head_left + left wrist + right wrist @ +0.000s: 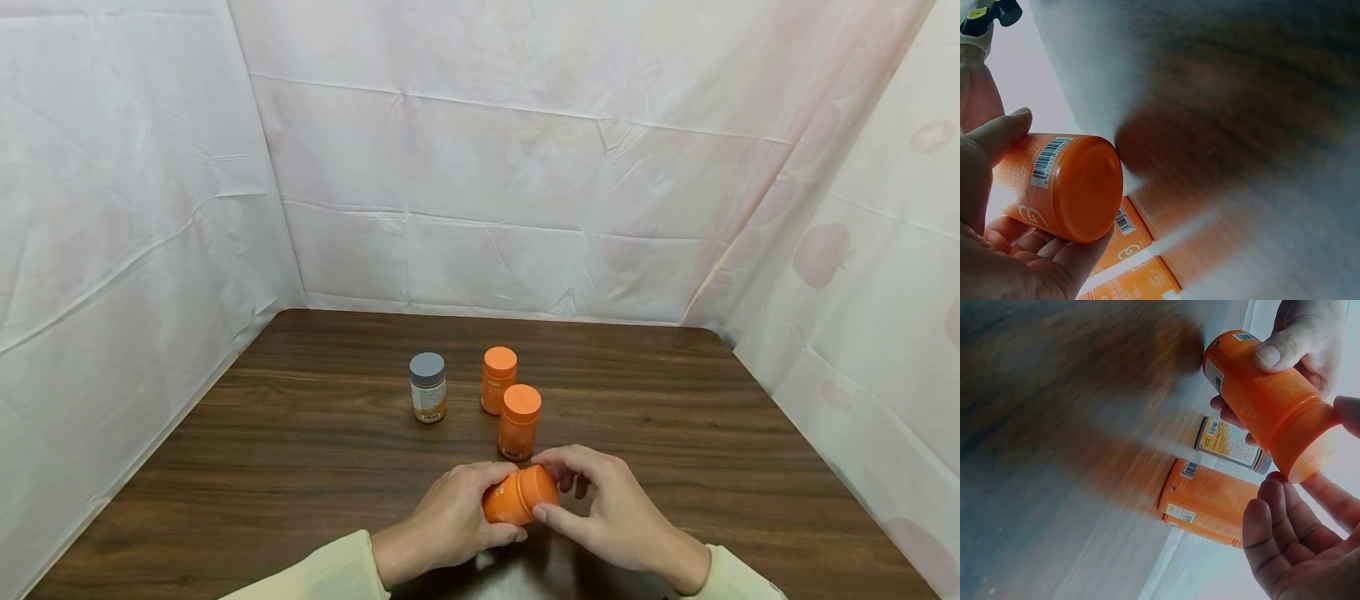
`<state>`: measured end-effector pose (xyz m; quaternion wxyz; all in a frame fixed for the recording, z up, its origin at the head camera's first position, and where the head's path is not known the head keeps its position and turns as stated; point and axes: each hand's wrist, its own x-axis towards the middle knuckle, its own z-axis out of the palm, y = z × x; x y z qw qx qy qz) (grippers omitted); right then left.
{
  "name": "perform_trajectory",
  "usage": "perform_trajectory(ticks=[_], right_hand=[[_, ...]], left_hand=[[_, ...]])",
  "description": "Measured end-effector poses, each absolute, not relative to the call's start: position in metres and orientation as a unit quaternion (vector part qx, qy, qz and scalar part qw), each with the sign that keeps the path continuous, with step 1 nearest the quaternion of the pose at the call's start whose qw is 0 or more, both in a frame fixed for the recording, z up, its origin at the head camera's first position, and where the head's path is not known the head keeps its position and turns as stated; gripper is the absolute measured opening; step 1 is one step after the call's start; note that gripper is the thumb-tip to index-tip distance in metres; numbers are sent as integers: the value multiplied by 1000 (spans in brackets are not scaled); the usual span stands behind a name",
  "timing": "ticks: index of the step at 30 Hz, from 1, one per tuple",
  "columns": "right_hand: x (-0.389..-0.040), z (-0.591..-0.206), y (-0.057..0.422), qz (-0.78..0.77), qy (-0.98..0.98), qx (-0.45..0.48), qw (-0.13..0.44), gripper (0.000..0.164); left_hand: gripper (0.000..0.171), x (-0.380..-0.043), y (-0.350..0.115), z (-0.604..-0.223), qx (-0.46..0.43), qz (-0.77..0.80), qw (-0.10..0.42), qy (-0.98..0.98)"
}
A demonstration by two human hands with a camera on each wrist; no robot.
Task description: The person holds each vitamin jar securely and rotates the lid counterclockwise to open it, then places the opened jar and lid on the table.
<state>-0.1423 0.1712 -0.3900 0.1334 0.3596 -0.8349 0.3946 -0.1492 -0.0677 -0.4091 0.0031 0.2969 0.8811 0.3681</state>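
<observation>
An orange pill bottle [507, 500] lies tilted in the air between both hands, its cap toward the right. My left hand [456, 510] grips the bottle's body, thumb on one side and fingers on the other. At the other end, my right hand [611, 508] pinches the orange cap [1305, 445] between thumb and fingertips. The cap sits on the bottle. In the left wrist view the bottle's round base [1089, 189] faces the camera, with a barcode beside it. Just beyond the hands an upright orange bottle [519, 427] stands on the table.
Another orange bottle [498, 383] stands just behind the near one. To their left is an upright bottle with a grey lid [428, 388] and a white and yellow label. The dark wood table [300, 467] is bordered by pale hanging sheets [465, 167] at the back and sides.
</observation>
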Motion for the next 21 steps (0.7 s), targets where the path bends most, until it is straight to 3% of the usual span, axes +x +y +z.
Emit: perform_trajectory(ticks=[21], right_hand=[[-145, -387, 172, 391, -800, 432, 141, 69]], left_hand=[[51, -148, -70, -408, 296, 374, 2, 879]])
